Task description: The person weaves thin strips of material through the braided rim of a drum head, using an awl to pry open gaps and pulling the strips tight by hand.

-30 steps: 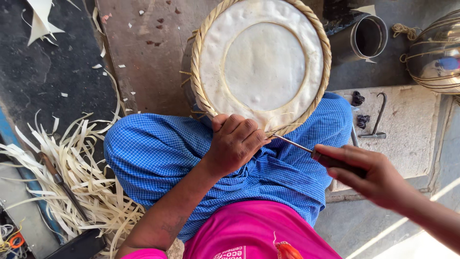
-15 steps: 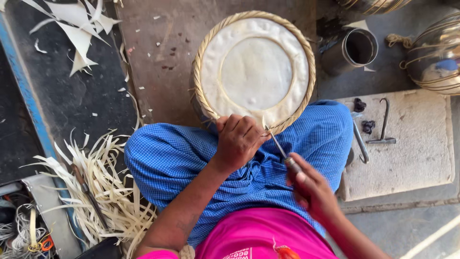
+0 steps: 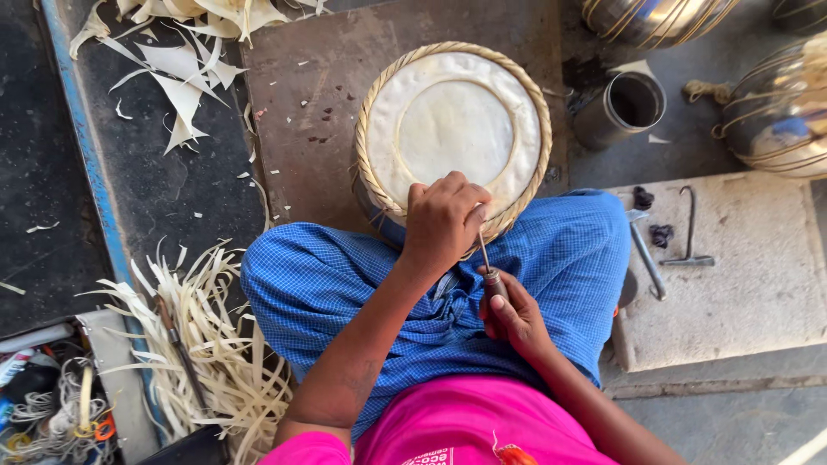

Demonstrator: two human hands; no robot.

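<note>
While my left hand [image 3: 444, 220] grips the nearly bound drum [image 3: 454, 129] rim at centre frame, my right hand [image 3: 514, 314] clenches an awl [image 3: 489, 267]; lacing remains.

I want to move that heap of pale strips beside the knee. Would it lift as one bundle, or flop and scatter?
The strips are thin, long and curled, so they probably flop and weigh little. They lie loose and crossed, not tied, so a handful would likely shed some. A dark-handled tool lies among them and may snag or drop out.
</note>
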